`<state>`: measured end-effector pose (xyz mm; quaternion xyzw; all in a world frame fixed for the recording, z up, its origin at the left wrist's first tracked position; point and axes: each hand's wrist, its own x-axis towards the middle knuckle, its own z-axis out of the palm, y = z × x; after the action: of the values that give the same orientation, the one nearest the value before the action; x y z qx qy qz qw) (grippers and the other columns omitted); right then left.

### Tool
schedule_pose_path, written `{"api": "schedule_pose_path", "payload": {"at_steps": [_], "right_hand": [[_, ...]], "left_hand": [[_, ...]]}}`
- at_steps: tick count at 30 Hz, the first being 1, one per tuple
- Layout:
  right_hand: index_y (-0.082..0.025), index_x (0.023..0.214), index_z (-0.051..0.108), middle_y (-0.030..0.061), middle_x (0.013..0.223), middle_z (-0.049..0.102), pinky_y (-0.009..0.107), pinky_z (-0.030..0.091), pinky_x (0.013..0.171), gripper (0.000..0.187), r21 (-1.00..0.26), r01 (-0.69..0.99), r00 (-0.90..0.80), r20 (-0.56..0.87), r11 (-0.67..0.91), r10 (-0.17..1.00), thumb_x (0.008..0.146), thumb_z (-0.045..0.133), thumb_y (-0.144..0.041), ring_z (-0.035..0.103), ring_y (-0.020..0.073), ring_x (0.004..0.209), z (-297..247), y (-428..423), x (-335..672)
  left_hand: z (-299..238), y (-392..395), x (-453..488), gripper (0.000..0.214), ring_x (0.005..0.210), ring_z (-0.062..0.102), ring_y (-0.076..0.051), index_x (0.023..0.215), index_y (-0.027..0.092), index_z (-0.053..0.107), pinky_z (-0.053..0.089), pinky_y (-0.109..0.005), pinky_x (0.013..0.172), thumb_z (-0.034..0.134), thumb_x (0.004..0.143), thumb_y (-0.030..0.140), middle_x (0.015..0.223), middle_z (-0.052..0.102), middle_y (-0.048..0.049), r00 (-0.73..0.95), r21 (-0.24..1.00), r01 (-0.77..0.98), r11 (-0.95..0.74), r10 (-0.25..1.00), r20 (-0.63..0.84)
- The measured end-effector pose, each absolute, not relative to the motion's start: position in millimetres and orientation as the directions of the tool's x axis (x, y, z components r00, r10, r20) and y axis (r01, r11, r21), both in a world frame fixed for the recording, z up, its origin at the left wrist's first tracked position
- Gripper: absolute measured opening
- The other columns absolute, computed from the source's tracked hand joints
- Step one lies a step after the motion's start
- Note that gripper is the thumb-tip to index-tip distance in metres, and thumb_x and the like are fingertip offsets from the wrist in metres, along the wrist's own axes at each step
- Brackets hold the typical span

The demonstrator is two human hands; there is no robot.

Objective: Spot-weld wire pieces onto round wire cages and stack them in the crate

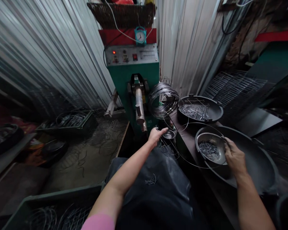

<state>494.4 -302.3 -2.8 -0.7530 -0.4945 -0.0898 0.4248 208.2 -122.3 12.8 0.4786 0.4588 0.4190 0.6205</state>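
Much is hard to read: the print on the grey control panel [131, 55] of the green machine [134, 76] at 12 o'clock is too small to make out, as are the hands of the teal clock [140, 35] above it. The left hand [156, 134] reaches just past centre with fingers loosely curled at the rim of a small metal bowl [169, 135]; whether it pinches anything cannot be told. At 4 o'clock the right hand [235, 158] closes on the near rim of a steel bowl [210, 150] of short wire pieces, its fingertips hidden by the rim; the bowl sits inside a large black pan [261, 163], whose far edge is lost in shadow. A wire coil [162, 100] stands at 1 o'clock. A dark apron [158, 191] covers the lap. Corrugated metal walls [50, 48] enclose a dim, cluttered room with a wire-strewn floor [93, 150].
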Motion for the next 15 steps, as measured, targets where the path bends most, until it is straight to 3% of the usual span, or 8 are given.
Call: {"api": "schedule_pose_path", "payload": {"at_steps": [3, 9, 12, 15], "right_hand": [[-0.019, 0.116, 0.059, 0.0073, 0.114, 0.064, 0.032, 0.044, 0.097, 0.039, -0.524, 0.848, 0.428, 0.583, -0.083, 0.691, 0.084, 0.040, -0.033, 0.060, 0.0214, 0.105, 10.5, -305.3, 489.1], [-0.019, 0.119, 0.057, 0.0072, 0.116, 0.062, 0.034, 0.041, 0.100, 0.041, -0.551, 0.834, 0.399, 0.576, -0.021, 0.713, 0.085, 0.041, -0.035, 0.059, 0.0224, 0.106, 24.4, -309.9, 484.5], [-0.021, 0.116, 0.060, 0.0067, 0.111, 0.065, 0.035, 0.045, 0.096, 0.040, -0.598, 0.799, 0.457, 0.535, -0.063, 0.711, 0.082, 0.043, -0.038, 0.061, 0.0237, 0.102, 26.5, -315.1, 490.5], [-0.023, 0.116, 0.060, 0.0086, 0.107, 0.066, 0.035, 0.052, 0.084, 0.042, -0.649, 0.735, 0.610, 0.506, -0.196, 0.610, 0.082, 0.043, -0.042, 0.065, 0.0246, 0.093, 27.5, -324.5, 502.5]], "left_hand": [[19.1, -110.2, 223.6, 0.040, 0.051, 0.047, -0.008, 0.091, 0.009, 0.059, 0.036, -0.019, 0.050, 0.078, 0.060, 0.028, 0.057, 0.052, 0.0015, 0.289, 0.990, -0.029, 0.140, 0.949, -0.126], [5.5, -84.9, 248.2, 0.034, 0.052, 0.051, -0.011, 0.105, 0.013, 0.058, 0.039, -0.021, 0.057, 0.058, 0.071, 0.009, 0.051, 0.051, 0.0053, 0.148, 0.985, 0.172, 0.000, 0.989, -0.026], [-4.3, -75.9, 253.3, 0.020, 0.056, 0.055, -0.012, 0.090, 0.013, 0.063, 0.041, -0.022, 0.060, 0.053, 0.073, 0.009, 0.052, 0.054, 0.0021, 0.088, 0.965, 0.260, -0.015, 0.996, -0.008], [-11.4, -71.0, 253.4, 0.017, 0.060, 0.057, -0.013, 0.087, 0.012, 0.063, 0.042, -0.023, 0.063, 0.053, 0.074, 0.011, 0.056, 0.058, -0.0006, 0.019, 0.959, 0.281, 0.036, 0.999, -0.043]]}}
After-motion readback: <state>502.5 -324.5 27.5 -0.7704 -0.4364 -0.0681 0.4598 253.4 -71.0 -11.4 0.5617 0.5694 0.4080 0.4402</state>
